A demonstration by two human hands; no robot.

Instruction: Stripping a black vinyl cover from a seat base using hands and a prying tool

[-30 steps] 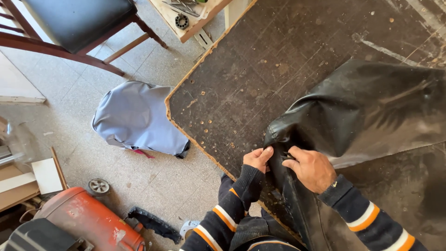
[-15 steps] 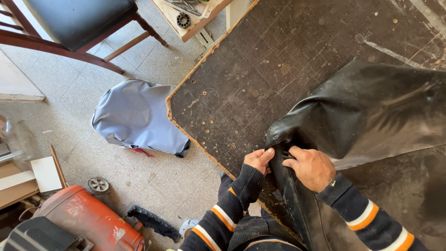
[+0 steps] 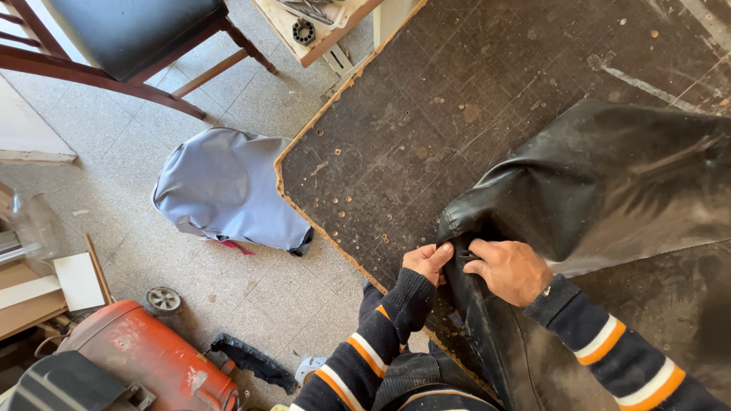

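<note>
A large black leather-like cover [image 3: 601, 183] lies rumpled over the right part of a dark, scratched worktable [image 3: 457, 99]. My left hand [image 3: 426, 262] pinches the cover's folded edge near the table's front edge. My right hand [image 3: 509, 270] grips the same fold just to the right, fingers curled into the material. Both arms wear dark sleeves with orange and white stripes. The cover's lower part hangs down past the table edge between my arms.
On the tiled floor to the left lies a grey-blue seat cover [image 3: 225, 190]. A dark-cushioned wooden chair [image 3: 122, 38] stands at top left. A red machine [image 3: 145, 358] with a small wheel [image 3: 162, 300] sits at bottom left. A wooden shelf with tools [image 3: 316, 27] is at top centre.
Both hands stay on the fold of the black cover, shifting only slightly. The cover and the surroundings look the same.
</note>
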